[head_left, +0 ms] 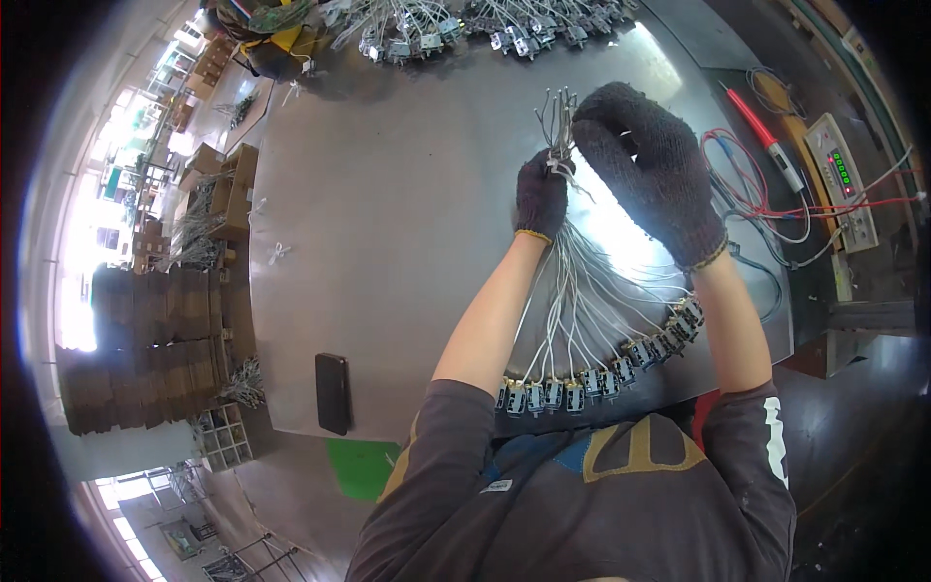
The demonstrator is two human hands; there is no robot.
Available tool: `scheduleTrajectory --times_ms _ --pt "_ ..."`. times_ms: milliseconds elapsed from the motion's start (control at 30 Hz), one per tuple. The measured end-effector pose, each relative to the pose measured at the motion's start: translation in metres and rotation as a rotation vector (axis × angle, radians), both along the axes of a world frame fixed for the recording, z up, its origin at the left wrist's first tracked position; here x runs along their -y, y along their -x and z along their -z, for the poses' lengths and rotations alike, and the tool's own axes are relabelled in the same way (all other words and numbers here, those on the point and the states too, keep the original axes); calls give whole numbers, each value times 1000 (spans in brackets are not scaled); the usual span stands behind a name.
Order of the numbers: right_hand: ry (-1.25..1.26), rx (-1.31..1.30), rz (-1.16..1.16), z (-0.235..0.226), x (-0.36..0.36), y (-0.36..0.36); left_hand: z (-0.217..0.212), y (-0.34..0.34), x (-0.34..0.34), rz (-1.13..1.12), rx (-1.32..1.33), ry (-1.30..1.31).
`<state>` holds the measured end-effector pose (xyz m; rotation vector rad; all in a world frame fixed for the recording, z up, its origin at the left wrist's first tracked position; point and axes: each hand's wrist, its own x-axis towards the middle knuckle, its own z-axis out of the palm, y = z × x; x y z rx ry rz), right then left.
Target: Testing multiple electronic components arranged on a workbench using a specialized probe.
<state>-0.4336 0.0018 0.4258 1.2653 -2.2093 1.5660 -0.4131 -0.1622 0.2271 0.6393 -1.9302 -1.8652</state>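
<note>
A bundle of thin white wires (574, 291) stands gathered in the fist of my left hand (541, 199), which wears a dark knitted glove. Loose wire ends stick up above that fist, and a white tie (560, 167) goes around the bundle there. From the fist the wires fan down to several small black-and-silver electrical units (574, 396), lying in a curved row near my body. My right hand (652, 170), also gloved, has its thumb and fingers pinched together beside the wire ends. What sits between those fingertips is hidden.
Wired units (417, 39) lie heaped at the table's far edge. A black phone (332, 393) rests at the left. On the right are a red-and-white pen-shaped tool (764, 136), tangled leads (747, 194) and a meter with a green display (842, 179). Cardboard boxes (233, 194) stand beyond the table's left edge.
</note>
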Motion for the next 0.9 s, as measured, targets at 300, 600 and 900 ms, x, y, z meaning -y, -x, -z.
scheduleTrajectory --times_ms 300,600,900 --pt "149 236 59 52 25 -5 13 7 6 5 -201 553" --pt "229 318 43 46 75 -14 49 15 25 164 -519 -547" --pt "400 209 35 55 73 -15 40 10 24 116 -400 2"
